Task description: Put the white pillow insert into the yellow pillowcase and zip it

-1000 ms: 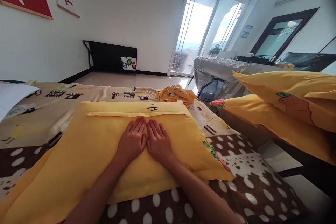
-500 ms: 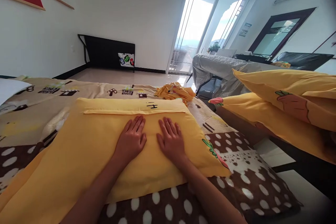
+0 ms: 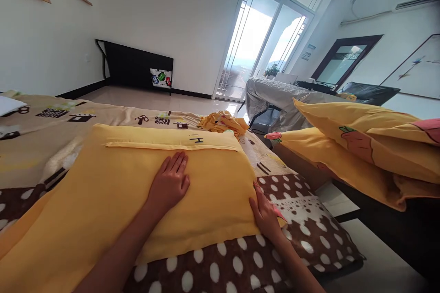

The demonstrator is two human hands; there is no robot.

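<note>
A yellow pillow (image 3: pixel 213 192) lies on the bed with its flap seam across the far side and small black lettering above it. My left hand (image 3: pixel 170 181) rests flat on its middle, just below the seam, fingers stretched out. At the pillow's right edge, my right hand (image 3: pixel 265 213) lies with fingers extended along the border and thumb on the fabric. It partly covers the carrot print at that corner. Another yellow piece reaches out from under the pillow at the lower left.
The bed has a brown and beige patterned blanket (image 3: pixel 237 263). A crumpled yellow cloth (image 3: pixel 223 122) lies beyond the pillow. More yellow carrot-print pillows (image 3: pixel 385 142) are stacked at the right. Farther back stand a covered table (image 3: pixel 271 94) and a black panel (image 3: pixel 134 66) against the wall.
My right hand has moved right, from the pillow's middle to its right edge. My left hand stays in place on the pillow. The view has turned slightly to the right.
</note>
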